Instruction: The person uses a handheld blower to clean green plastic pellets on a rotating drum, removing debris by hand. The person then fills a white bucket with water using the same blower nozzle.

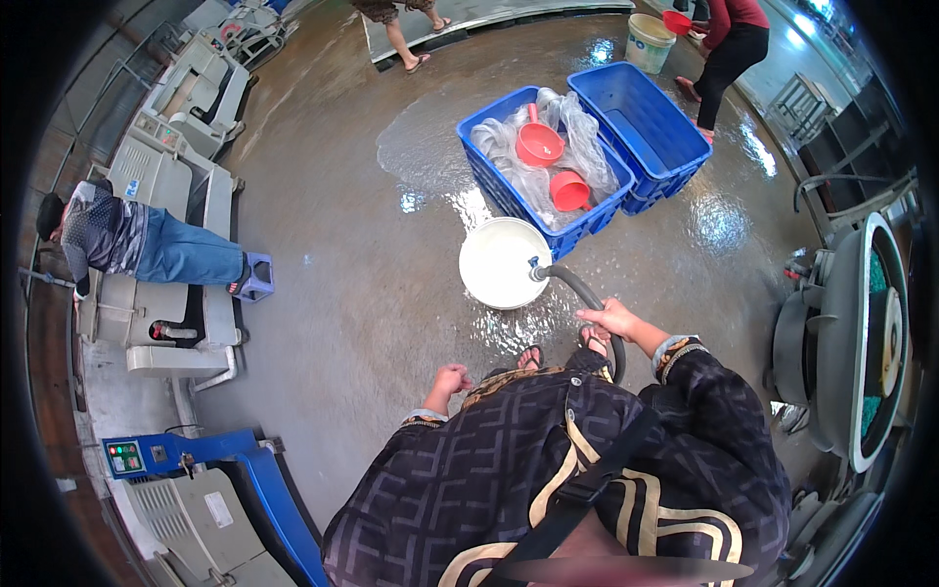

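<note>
My right hand (614,318) is wrapped round a dark grey hose (583,288). The hose's valve end (537,268) hangs over the right side of a round white bucket (489,254) on the wet floor. Inside, the bucket looks white all over; I cannot make out what fills it. My left hand (450,380) hangs by my side with its fingers curled in and nothing visible in them. Beyond the bucket stands a blue crate (473,157) holding crumpled clear plastic sheeting (499,147) and two red dippers, one (540,147) behind the other (568,192).
A second blue crate (626,108) adjoins the first on the right. Behind it, a person (734,49) holds a red dipper by a pale bucket (648,44). Large grey machines line the left, where another person (147,240) stands on a stool (257,278). A big round machine (871,342) stands right.
</note>
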The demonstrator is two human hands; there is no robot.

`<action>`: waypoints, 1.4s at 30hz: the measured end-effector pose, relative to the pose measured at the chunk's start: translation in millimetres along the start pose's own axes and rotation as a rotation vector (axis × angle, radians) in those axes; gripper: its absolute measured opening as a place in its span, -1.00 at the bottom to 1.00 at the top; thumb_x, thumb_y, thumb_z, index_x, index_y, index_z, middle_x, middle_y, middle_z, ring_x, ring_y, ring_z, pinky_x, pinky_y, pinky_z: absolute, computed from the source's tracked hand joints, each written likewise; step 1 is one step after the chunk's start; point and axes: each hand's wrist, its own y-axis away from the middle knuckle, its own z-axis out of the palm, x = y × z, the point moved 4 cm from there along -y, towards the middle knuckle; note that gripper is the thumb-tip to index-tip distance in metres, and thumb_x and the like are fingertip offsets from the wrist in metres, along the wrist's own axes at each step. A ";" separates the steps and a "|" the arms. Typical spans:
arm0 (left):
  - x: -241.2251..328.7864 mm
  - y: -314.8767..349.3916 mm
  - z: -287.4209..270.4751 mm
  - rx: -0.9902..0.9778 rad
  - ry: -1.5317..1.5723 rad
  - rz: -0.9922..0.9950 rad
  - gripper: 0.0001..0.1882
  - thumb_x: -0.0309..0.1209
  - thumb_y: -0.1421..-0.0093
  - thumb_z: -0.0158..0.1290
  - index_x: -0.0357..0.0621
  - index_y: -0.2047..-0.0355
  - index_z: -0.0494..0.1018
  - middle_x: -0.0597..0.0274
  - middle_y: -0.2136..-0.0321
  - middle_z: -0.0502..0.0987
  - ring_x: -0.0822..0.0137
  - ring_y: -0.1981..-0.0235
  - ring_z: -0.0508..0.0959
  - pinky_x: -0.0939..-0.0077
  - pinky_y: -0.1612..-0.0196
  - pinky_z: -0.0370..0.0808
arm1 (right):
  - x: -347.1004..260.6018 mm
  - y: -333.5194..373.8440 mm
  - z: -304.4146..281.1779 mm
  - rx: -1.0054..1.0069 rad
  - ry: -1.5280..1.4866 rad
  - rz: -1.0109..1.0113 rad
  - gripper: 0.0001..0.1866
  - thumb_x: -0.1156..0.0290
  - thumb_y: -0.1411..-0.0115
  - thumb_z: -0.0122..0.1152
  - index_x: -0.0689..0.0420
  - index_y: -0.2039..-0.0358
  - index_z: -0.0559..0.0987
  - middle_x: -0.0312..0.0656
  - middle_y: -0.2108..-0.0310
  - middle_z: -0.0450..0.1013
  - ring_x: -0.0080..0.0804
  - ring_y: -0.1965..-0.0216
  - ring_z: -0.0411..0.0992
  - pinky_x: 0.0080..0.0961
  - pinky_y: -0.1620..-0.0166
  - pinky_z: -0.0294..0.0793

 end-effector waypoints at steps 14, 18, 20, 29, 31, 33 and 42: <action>10.7 7.0 3.8 0.002 -0.009 -0.012 -0.75 -0.32 -0.15 -0.05 -0.17 0.21 0.39 0.17 0.54 0.55 0.36 0.63 0.55 0.55 0.67 0.31 | 4.4 -2.2 -4.0 0.002 -0.013 0.016 -0.66 0.23 0.00 0.28 0.09 0.61 0.29 -0.41 0.82 0.14 -0.66 0.84 0.09 -0.65 0.78 0.02; 3.8 0.6 5.9 -0.015 -0.017 -0.014 -0.75 -0.31 -0.15 -0.06 -0.15 0.20 0.38 0.16 0.52 0.55 0.35 0.61 0.55 0.54 0.64 0.32 | 4.4 -3.4 -5.9 0.002 0.015 0.015 -0.64 0.22 0.00 0.28 0.08 0.61 0.27 -0.40 0.81 0.16 -0.65 0.84 0.09 -0.65 0.77 0.03; -3.2 -5.8 5.7 -0.035 0.014 -0.018 -0.75 -0.32 -0.14 -0.06 -0.14 0.19 0.37 0.16 0.51 0.55 0.36 0.61 0.55 0.54 0.62 0.34 | 3.2 -3.3 -6.6 0.007 0.059 0.007 -0.62 0.18 0.00 0.28 0.08 0.61 0.27 -0.39 0.80 0.17 -0.63 0.83 0.11 -0.62 0.76 0.06; -0.3 -11.7 8.9 -0.071 -0.028 -0.022 -0.72 -0.28 -0.15 -0.07 -0.12 0.16 0.36 0.18 0.49 0.55 0.39 0.59 0.52 0.50 0.52 0.39 | 18.3 -7.4 -17.0 0.001 0.029 -0.017 -0.63 0.15 -0.02 0.24 0.11 0.60 0.31 -0.39 0.82 0.15 -0.64 0.83 0.10 -0.61 0.76 0.04; -8.7 -14.6 4.5 -0.072 0.002 -0.023 -0.72 -0.28 -0.16 -0.08 -0.13 0.15 0.35 0.18 0.49 0.54 0.39 0.57 0.52 0.49 0.50 0.40 | 7.0 -0.1 -11.0 0.032 0.119 -0.018 -0.64 0.12 -0.02 0.24 0.10 0.56 0.32 -0.42 0.81 0.14 -0.66 0.82 0.10 -0.63 0.76 0.02; -2.5 -11.0 5.4 -0.072 0.000 -0.010 -0.72 -0.29 -0.17 -0.08 -0.15 0.15 0.34 0.18 0.48 0.54 0.38 0.56 0.52 0.48 0.49 0.41 | 11.5 -4.6 -12.7 -0.007 0.094 -0.019 -0.63 0.11 -0.01 0.24 0.10 0.55 0.32 -0.42 0.81 0.13 -0.66 0.82 0.09 -0.63 0.76 0.03; 25.7 24.8 12.9 -0.063 -0.075 -0.010 -0.70 -0.30 -0.19 -0.09 -0.22 0.14 0.31 0.13 0.49 0.51 0.35 0.55 0.50 0.45 0.46 0.44 | 20.3 -7.5 -13.8 -0.035 0.022 -0.048 -0.62 0.13 -0.01 0.25 0.08 0.57 0.28 -0.39 0.85 0.10 -0.63 0.86 0.06 -0.60 0.79 0.04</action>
